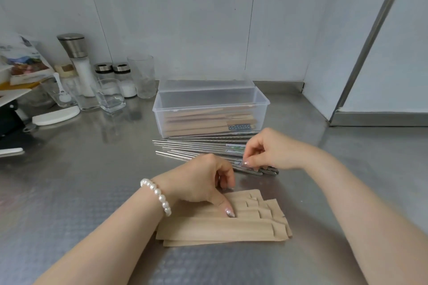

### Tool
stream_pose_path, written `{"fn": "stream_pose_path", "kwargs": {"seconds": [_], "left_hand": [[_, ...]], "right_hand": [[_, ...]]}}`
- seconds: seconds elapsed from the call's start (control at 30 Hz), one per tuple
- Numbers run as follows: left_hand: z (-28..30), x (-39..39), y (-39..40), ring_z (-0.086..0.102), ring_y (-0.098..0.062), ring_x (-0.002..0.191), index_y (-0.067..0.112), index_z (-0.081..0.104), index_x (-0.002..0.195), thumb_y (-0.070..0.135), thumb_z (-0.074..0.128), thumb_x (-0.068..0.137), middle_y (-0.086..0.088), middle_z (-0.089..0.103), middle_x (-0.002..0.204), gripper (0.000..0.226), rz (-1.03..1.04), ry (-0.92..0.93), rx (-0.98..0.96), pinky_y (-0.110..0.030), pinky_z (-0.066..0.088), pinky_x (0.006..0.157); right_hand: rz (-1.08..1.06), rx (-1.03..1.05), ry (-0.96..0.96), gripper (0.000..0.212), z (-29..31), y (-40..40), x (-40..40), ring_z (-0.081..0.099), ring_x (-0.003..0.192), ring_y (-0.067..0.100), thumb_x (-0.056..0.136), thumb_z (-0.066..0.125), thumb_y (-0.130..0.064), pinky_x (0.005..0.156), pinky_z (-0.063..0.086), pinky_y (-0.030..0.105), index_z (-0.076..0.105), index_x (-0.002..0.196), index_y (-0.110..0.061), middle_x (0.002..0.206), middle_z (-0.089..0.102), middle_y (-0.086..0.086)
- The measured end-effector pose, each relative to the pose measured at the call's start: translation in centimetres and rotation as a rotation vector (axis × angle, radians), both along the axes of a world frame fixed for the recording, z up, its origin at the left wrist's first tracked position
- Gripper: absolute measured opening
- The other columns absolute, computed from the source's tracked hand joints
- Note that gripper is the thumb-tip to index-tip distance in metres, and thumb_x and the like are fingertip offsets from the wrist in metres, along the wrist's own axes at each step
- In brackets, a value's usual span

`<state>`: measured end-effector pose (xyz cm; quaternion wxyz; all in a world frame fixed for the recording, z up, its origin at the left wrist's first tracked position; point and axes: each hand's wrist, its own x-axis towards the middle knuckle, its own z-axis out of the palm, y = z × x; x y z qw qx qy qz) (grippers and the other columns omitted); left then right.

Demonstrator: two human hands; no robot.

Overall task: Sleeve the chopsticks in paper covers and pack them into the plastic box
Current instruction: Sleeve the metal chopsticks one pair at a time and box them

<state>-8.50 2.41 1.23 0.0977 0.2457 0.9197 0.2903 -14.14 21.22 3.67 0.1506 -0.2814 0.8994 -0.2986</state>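
Observation:
A fanned stack of brown paper covers (pixel 222 227) lies on the steel counter near me. My left hand (pixel 201 180) rests on the stack's top, thumb pressed on a cover and fingers curled at the far edge. Just beyond lies a row of several metal chopsticks (pixel 196 148). My right hand (pixel 271 150) hovers over their right ends, fingertips pinched together at the ends; whether a chopstick is gripped is unclear. Behind them stands the clear plastic box (pixel 159 104), open, with several sleeved chopsticks (pixel 208 120) inside.
The box lid (pixel 206 84) leans behind the box against the tiled wall. At the left stand a grinder (pixel 76 58), two shakers (pixel 113 71), glasses (pixel 141 74) and a white lid (pixel 55 115). A steel-framed panel (pixel 370 53) closes the right side.

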Motion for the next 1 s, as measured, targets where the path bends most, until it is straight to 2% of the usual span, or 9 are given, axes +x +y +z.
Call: {"fn": "stream_pose_path", "kwargs": {"seconds": [0.1,0.23,0.3,0.37,0.5,0.67,0.77,0.87,1.0], "left_hand": [[-0.2,-0.2,0.0,0.051,-0.001,0.06,0.023,0.064,0.078,0.028,0.088,0.049,0.012,0.058,0.068,0.038,0.017,-0.029,0.032,-0.015,0.044,0.058],[-0.3,-0.2,0.0,0.05,0.001,0.056,0.025,0.063,0.072,0.021,0.088,0.051,0.011,0.06,0.066,0.033,0.046,-0.072,0.085,-0.017,0.045,0.058],[-0.3,-0.2,0.0,0.05,0.001,0.055,0.024,0.063,0.071,0.019,0.088,0.052,0.009,0.06,0.065,0.031,0.055,-0.084,0.108,-0.016,0.045,0.057],[-0.3,-0.2,0.0,0.05,0.0,0.055,0.023,0.064,0.071,0.018,0.087,0.053,0.008,0.061,0.065,0.03,0.06,-0.084,0.12,-0.016,0.045,0.057],[-0.2,-0.2,0.1,0.05,0.0,0.054,0.022,0.063,0.07,0.017,0.086,0.055,0.009,0.06,0.064,0.028,0.06,-0.085,0.134,-0.014,0.044,0.056],[-0.2,-0.3,0.0,0.051,0.0,0.055,0.023,0.063,0.072,0.018,0.085,0.056,0.008,0.061,0.065,0.027,0.041,-0.081,0.116,-0.014,0.045,0.056],[-0.2,-0.3,0.0,0.052,0.0,0.055,0.024,0.063,0.071,0.019,0.085,0.056,0.009,0.061,0.066,0.027,0.033,-0.071,0.111,-0.014,0.045,0.057],[-0.2,-0.3,-0.1,0.052,0.001,0.055,0.024,0.063,0.071,0.019,0.085,0.056,0.01,0.061,0.064,0.027,0.039,-0.061,0.113,-0.013,0.044,0.057],[-0.2,-0.2,-0.1,0.054,0.002,0.055,0.019,0.065,0.073,0.017,0.085,0.058,0.007,0.063,0.065,0.025,0.045,-0.067,0.127,-0.012,0.044,0.057]], "right_hand": [[0.106,0.072,-0.175,0.009,0.9,0.9,0.8,0.053,0.053,0.011,0.08,0.07,-0.011,0.055,0.043,0.025,0.067,0.073,-0.016,0.063,0.063,0.001],[0.177,0.142,-0.232,0.01,1.1,0.9,1.5,0.054,0.056,0.008,0.075,0.076,-0.015,0.05,0.039,0.018,0.068,0.081,-0.015,0.067,0.065,0.0],[0.184,0.133,-0.252,0.013,0.9,0.4,1.8,0.054,0.059,0.01,0.074,0.077,-0.012,0.053,0.041,0.018,0.067,0.081,-0.015,0.065,0.063,-0.001],[0.194,0.138,-0.272,0.015,0.7,-0.1,2.1,0.055,0.061,0.014,0.072,0.078,-0.011,0.059,0.045,0.024,0.066,0.081,-0.013,0.064,0.063,-0.001],[0.209,0.239,-0.277,0.026,0.8,-0.6,2.8,0.052,0.062,0.017,0.065,0.083,-0.023,0.061,0.041,0.031,0.065,0.08,-0.012,0.064,0.06,0.0],[0.214,0.391,-0.239,0.028,1.6,-0.4,3.4,0.044,0.044,-0.001,0.061,0.086,-0.025,0.048,0.034,0.015,0.061,0.073,-0.017,0.045,0.052,-0.014],[0.204,0.51,-0.175,0.028,1.2,-0.8,3.5,0.042,0.038,-0.004,0.06,0.086,-0.027,0.044,0.032,0.013,0.059,0.068,-0.022,0.039,0.049,-0.019],[0.215,0.532,-0.162,0.029,0.8,-1.1,3.4,0.041,0.039,-0.004,0.061,0.085,-0.027,0.042,0.031,0.011,0.057,0.062,-0.022,0.042,0.049,-0.015],[0.225,0.47,-0.192,0.026,1.1,-0.5,3.1,0.043,0.043,-0.003,0.062,0.085,-0.025,0.048,0.034,0.015,0.058,0.061,-0.022,0.044,0.051,-0.015]]}}
